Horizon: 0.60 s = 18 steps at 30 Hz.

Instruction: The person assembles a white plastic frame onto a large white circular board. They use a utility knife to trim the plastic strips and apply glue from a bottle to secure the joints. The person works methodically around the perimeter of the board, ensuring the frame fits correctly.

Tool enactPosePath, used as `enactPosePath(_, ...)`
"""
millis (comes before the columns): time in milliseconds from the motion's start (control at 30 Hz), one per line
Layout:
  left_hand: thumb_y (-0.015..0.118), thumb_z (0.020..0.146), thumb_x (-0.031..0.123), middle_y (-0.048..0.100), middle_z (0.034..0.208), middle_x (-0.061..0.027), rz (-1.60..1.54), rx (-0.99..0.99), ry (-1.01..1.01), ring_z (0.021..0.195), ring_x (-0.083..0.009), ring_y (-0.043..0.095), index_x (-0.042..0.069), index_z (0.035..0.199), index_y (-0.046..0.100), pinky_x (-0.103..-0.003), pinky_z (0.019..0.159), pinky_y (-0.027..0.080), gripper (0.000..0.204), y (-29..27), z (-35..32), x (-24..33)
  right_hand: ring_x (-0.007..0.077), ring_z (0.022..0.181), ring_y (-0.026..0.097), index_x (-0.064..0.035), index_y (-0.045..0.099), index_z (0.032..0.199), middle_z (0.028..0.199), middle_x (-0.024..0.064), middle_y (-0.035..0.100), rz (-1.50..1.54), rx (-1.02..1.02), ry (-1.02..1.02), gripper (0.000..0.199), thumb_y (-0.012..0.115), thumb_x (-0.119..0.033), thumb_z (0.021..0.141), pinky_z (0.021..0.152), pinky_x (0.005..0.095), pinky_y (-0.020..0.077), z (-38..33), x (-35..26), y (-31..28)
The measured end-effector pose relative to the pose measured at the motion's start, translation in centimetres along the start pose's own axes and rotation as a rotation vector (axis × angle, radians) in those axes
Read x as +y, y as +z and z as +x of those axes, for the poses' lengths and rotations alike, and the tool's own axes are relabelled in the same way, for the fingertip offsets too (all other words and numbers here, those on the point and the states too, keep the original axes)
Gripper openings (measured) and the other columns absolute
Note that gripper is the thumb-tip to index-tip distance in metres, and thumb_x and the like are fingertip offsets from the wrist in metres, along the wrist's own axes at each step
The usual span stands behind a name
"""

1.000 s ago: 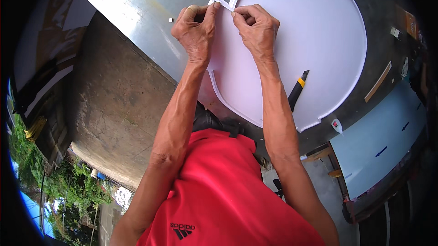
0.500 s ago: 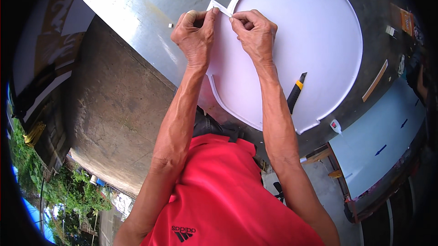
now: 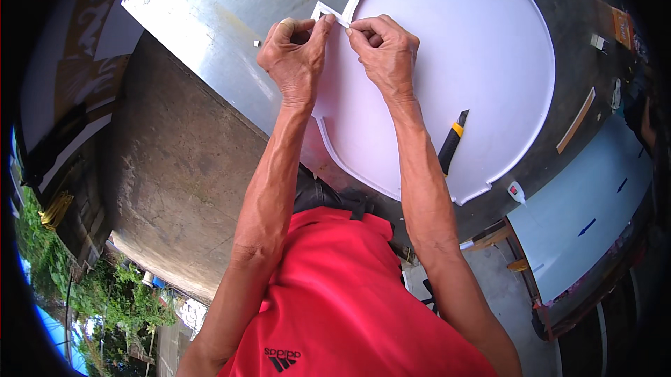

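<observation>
At the white round panel's (image 3: 447, 69) rim, left hand (image 3: 297, 52) and right hand (image 3: 384, 52) pinch a white strip (image 3: 340, 19).

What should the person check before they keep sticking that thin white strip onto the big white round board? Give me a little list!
1. Both hands on the strip: ok. The left hand and right hand pinch the thin white strip at the board's upper left edge.
2. Strip lined up along the rim of the white round board: cannot tell, the fingers hide the joint.
3. Board lying flat on the metal sheet: ok.
4. Utility knife clear of the hands: ok, it lies on the board beside the right forearm.
5. Knife blade pulled in: cannot tell.
6. Small glue bottle at hand: ok, it lies just off the board's lower right edge.
</observation>
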<state>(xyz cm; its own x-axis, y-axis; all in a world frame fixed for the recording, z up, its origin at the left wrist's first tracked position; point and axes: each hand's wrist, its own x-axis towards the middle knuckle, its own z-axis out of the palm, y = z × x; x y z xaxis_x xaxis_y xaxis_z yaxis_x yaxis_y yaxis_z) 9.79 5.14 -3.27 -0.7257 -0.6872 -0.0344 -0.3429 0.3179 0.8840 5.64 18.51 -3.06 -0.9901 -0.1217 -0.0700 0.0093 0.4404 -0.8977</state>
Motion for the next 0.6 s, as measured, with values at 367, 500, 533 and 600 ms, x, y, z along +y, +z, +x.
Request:
enactPosePath(367, 0.097, 0.078, 0.035, 0.069, 0.068, -0.0008, 0.062, -0.011, 0.058, 0.062, -0.0065, 0.061, -0.001, 0.087, 0.077, -0.022, 0.059, 0.051, 0.042, 0.02, -0.04, -0.44, 0.0115, 0.058, 0.064, -0.0051, 0.076, 0.084, 0.076, 0.0025, 0.07, -0.001, 0.006, -0.017, 0.007, 0.083, -0.004, 0.082, 0.054, 0.0289, 0.0515, -0.04, -0.18, -0.15)
enactPosePath(500, 0.097, 0.078, 0.036, 0.07, 0.068, -0.0012, 0.049, -0.003, 0.063, 0.063, -0.0064, 0.062, -0.001, 0.087, 0.077, -0.022, 0.059, 0.051, 0.042, 0.12, -0.08, -0.23, 0.0112, 0.057, 0.064, -0.0046, 0.076, 0.085, 0.077, 0.0027, 0.07, -0.003, 0.004, -0.014, 0.007, 0.083, -0.004, 0.083, 0.054, 0.0288, 0.0514, -0.05, -0.24, -0.17)
enactPosePath(533, 0.097, 0.078, 0.035, 0.07, 0.068, -0.0013, 0.05, -0.004, 0.063, 0.063, -0.0064, 0.062, -0.001, 0.087, 0.077, -0.022, 0.059, 0.051, 0.042, 0.15, -0.05, -0.27, 0.0097, 0.057, 0.064, -0.0028, 0.076, 0.086, 0.077, 0.0024, 0.07, -0.012, -0.005, -0.024, 0.005, 0.082, -0.003, 0.085, 0.052, 0.0271, 0.0514, -0.04, -0.25, -0.21)
enactPosePath(600, 0.096, 0.079, 0.035, 0.07, 0.068, -0.0015, 0.049, -0.006, 0.062, 0.063, -0.0064, 0.062, -0.001, 0.087, 0.077, -0.022, 0.059, 0.051, 0.042, 0.12, -0.03, -0.23, 0.0067, 0.057, 0.064, 0.0009, 0.077, 0.089, 0.079, 0.0018, 0.071, -0.031, -0.023, -0.044, 0.004, 0.079, -0.002, 0.089, 0.049, 0.0235, 0.0513, 0.03, -0.22, -0.28)
